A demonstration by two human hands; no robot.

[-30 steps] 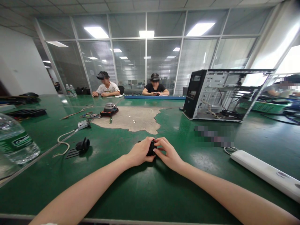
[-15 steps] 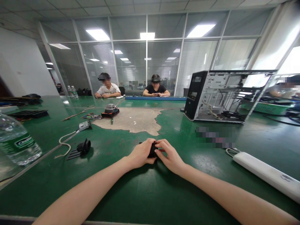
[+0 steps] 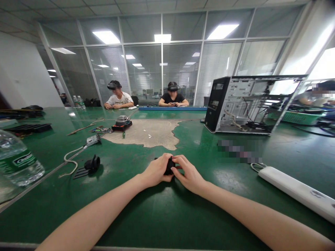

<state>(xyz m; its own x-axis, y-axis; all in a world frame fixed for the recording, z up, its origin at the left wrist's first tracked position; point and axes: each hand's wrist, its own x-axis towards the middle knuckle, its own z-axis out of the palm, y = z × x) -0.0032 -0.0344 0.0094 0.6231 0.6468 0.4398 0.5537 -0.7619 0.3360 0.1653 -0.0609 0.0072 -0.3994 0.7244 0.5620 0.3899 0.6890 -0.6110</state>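
Note:
A small black part (image 3: 169, 166) is held between both hands over the green table (image 3: 157, 216), just in front of the bare tan patch. My left hand (image 3: 156, 171) is wrapped round it from the left and covers much of it. From the right, my right hand (image 3: 187, 174) pinches its near side with thumb and fingers. Its exact shape is hidden by the fingers. Off to the left lies another black part (image 3: 92, 164), round with flat prongs, beside a metal bracket (image 3: 93, 140) and a pale cord (image 3: 70, 161).
An open computer case (image 3: 218, 104) stands at the back right, with a white power strip (image 3: 295, 190) nearer. A water bottle (image 3: 19, 160) is at the left edge. A heatsink with fan (image 3: 121, 123) sits on the tan patch. Two people sit across the table.
The view has shifted slightly, so things appear a little further left. Both hands keep their hold on the black part, with only slight finger movement.

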